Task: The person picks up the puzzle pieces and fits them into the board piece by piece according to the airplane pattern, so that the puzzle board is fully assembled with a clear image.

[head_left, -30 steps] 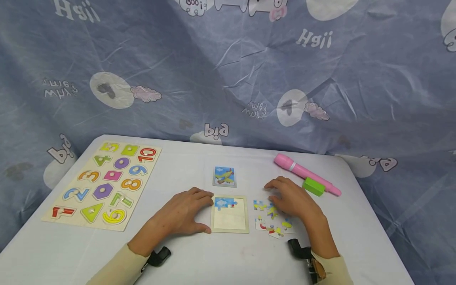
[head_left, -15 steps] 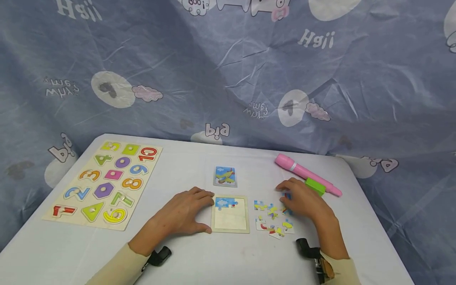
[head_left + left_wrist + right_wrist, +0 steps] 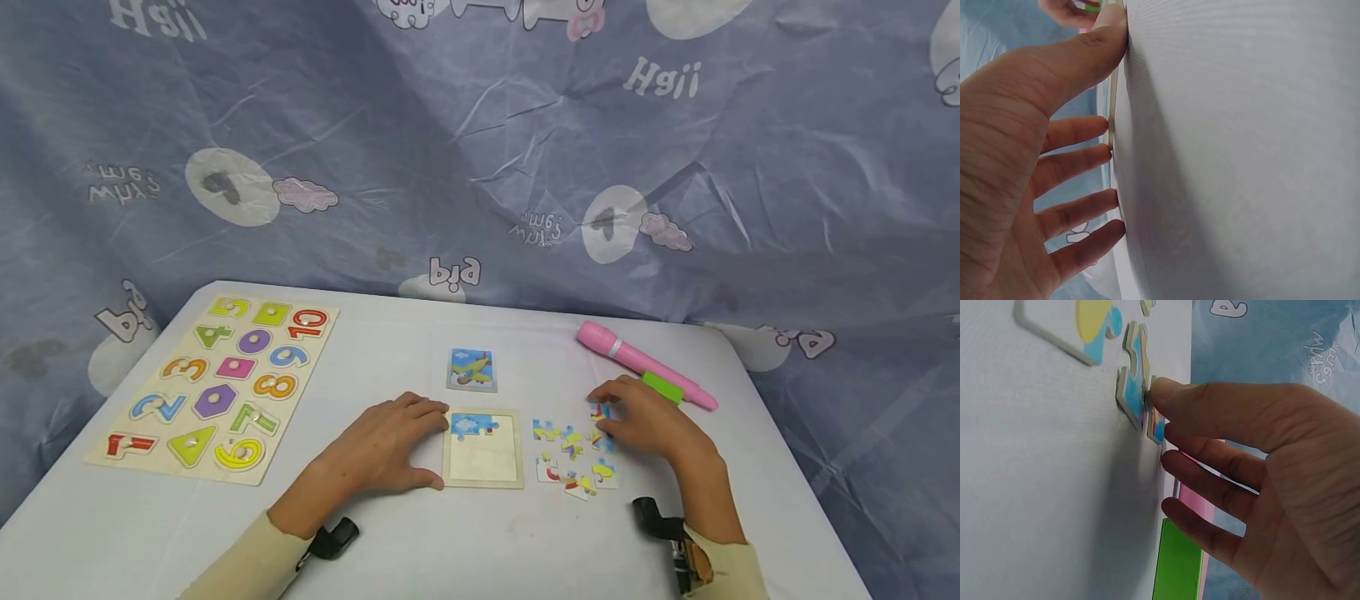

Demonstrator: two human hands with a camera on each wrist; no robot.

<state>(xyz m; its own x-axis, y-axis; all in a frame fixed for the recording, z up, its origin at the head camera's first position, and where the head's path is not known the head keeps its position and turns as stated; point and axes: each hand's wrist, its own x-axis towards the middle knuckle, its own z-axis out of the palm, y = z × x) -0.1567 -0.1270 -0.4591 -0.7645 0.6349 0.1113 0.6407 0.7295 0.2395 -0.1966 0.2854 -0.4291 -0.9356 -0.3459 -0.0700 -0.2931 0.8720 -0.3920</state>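
My left hand (image 3: 390, 446) rests along the left side of a small square puzzle tray (image 3: 520, 454), thumb at its near corner and fingertips by its far left corner. In the left wrist view its fingers (image 3: 1079, 209) are spread and fairly straight. Joined sky-blue pieces (image 3: 472, 425) fill the tray's upper left part. Right of the loose pieces, my right hand (image 3: 652, 421) pinches a puzzle piece (image 3: 600, 411) with blue and red on it between thumb and forefinger. Another blue piece (image 3: 1130, 394) lies right beside the thumb in the right wrist view.
Several loose airplane puzzle pieces (image 3: 546, 471) lie right of the tray. A small airplane picture card (image 3: 472, 370) is behind it. A green block (image 3: 663, 388) and a pink pen-shaped toy (image 3: 637, 360) lie beyond my right hand. A number-and-shape board (image 3: 217, 387) occupies the table's left.
My right hand has moved right, from above the loose pieces to their far right side, uncovering several of them, and its fingertips have come to a piece there. The left hand stays at the tray.
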